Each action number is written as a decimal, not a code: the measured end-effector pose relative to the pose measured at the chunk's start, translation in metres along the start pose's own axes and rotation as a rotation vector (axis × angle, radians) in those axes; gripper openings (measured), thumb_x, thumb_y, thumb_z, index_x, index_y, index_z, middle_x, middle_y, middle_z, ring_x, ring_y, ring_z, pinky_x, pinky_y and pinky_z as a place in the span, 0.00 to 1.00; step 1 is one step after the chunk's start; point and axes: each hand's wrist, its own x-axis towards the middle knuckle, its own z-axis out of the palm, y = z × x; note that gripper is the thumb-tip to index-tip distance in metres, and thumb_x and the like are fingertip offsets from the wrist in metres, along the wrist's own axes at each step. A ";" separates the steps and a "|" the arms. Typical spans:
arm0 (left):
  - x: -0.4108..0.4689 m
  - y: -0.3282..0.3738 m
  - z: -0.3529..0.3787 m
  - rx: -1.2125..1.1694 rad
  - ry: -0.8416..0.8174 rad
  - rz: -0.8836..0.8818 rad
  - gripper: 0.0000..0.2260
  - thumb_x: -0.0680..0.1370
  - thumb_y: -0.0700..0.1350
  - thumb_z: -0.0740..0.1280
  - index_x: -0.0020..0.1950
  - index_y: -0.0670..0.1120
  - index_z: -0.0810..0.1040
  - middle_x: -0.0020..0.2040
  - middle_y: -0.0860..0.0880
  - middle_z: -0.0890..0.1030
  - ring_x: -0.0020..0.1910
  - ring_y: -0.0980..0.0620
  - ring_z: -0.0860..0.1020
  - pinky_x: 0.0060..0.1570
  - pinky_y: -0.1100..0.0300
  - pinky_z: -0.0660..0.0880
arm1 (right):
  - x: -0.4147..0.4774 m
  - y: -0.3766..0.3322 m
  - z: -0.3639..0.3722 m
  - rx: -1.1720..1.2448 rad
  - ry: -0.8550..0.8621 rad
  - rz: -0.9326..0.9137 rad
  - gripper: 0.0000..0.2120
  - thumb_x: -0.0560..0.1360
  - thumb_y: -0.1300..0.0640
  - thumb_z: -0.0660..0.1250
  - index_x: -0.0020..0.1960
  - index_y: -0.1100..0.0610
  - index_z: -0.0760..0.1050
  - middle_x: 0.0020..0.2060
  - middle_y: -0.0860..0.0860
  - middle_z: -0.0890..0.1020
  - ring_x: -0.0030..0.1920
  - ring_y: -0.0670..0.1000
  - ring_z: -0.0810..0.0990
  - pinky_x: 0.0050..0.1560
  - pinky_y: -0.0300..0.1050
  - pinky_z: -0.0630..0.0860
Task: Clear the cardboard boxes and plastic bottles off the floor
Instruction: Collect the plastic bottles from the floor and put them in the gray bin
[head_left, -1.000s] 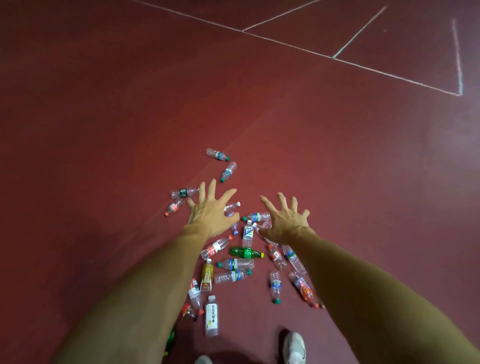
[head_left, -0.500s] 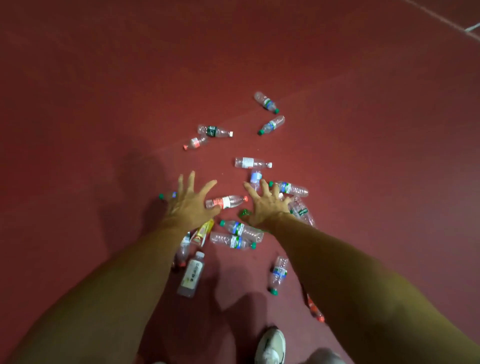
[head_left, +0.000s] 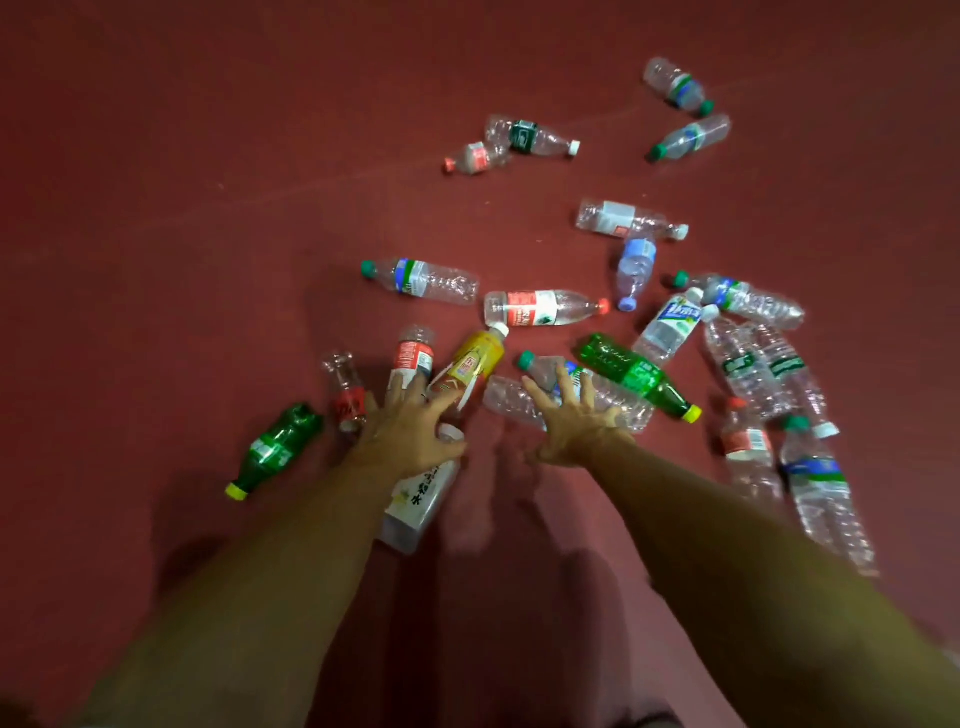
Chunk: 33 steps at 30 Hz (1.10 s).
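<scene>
Several empty plastic bottles lie scattered on the dark red floor (head_left: 182, 234). My left hand (head_left: 408, 428) hovers with fingers spread over a yellow-labelled bottle (head_left: 467, 366) and a white-labelled bottle (head_left: 415, 506). My right hand (head_left: 574, 421) is spread over a clear crushed bottle (head_left: 511, 397), beside a green bottle (head_left: 636, 374). Neither hand grips anything. Another green bottle (head_left: 275, 447) lies to the left of my left hand. No cardboard boxes are in view.
More bottles lie further out: a red-labelled one (head_left: 543, 307), a green-capped one (head_left: 421, 279), a pair at the far right (head_left: 691, 137), and a cluster along the right (head_left: 753, 364). Bare floor stretches to the left.
The view has dropped much closer to the floor and the bottles look larger. Both hands have come down nearer the bottles, fingers still spread.
</scene>
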 end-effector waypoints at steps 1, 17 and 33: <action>0.001 -0.006 0.010 0.020 0.013 0.005 0.33 0.72 0.65 0.66 0.76 0.65 0.60 0.79 0.46 0.56 0.78 0.41 0.51 0.71 0.30 0.55 | 0.010 0.001 0.007 0.008 0.020 -0.012 0.52 0.70 0.25 0.64 0.79 0.39 0.33 0.78 0.52 0.31 0.79 0.64 0.36 0.69 0.79 0.54; 0.001 -0.026 0.115 0.024 -0.189 -0.151 0.50 0.68 0.75 0.65 0.77 0.68 0.34 0.78 0.46 0.26 0.78 0.38 0.32 0.70 0.26 0.46 | 0.049 0.002 0.074 -0.053 0.274 -0.043 0.48 0.74 0.31 0.64 0.81 0.43 0.37 0.79 0.57 0.49 0.77 0.62 0.52 0.69 0.71 0.57; 0.006 -0.023 0.104 0.172 -0.275 -0.136 0.53 0.69 0.70 0.70 0.78 0.64 0.33 0.78 0.40 0.30 0.78 0.36 0.34 0.71 0.29 0.40 | 0.045 0.005 0.080 -0.008 0.221 -0.030 0.43 0.78 0.43 0.66 0.81 0.49 0.42 0.71 0.58 0.62 0.71 0.61 0.65 0.63 0.61 0.71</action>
